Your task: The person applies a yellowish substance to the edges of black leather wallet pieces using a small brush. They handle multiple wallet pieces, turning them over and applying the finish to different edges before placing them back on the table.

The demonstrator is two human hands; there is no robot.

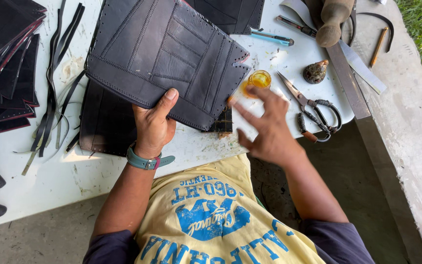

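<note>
Left hand (153, 128) fingers clamped on black leather panel (167, 56), long axis up-left. Right hand (269, 128) fingers spread, empty, nearer amber glue pot (259, 78).

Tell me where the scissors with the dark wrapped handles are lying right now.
In the head view, the scissors with dark wrapped handles lie open on the white table, just right of the right hand, between the small amber glass jar and the long metal ruler.
</note>
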